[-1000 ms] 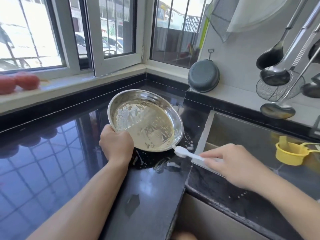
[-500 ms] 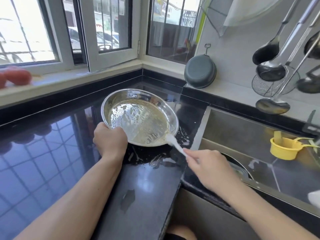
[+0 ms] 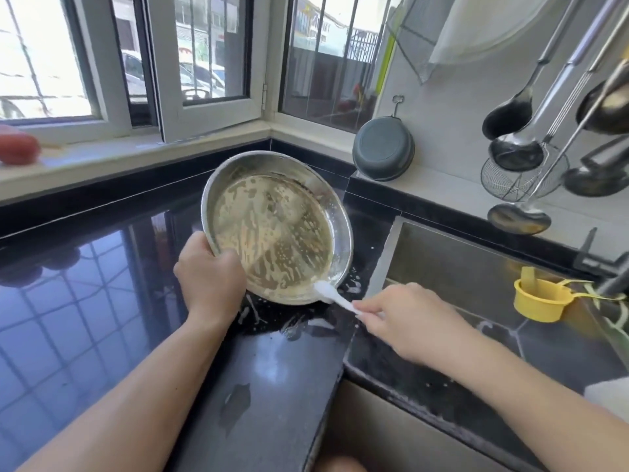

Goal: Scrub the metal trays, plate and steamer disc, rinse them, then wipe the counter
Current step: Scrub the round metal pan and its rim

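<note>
**On the black desk: one tray, one brush, two hands**

On the black desk beside the sink, one round metal tray stands tilted, soapy inside. One left hand curls its fingers round the near rim. One right hand pinches one white brush, its head at the tray's lower edge. One yellow cup sits in the sink.

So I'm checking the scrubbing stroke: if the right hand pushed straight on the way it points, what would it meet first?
Probably the metal tray: the right hand pinches a white brush aimed up-left, its head already at the tray's near rim, though contact is unclear.
</note>
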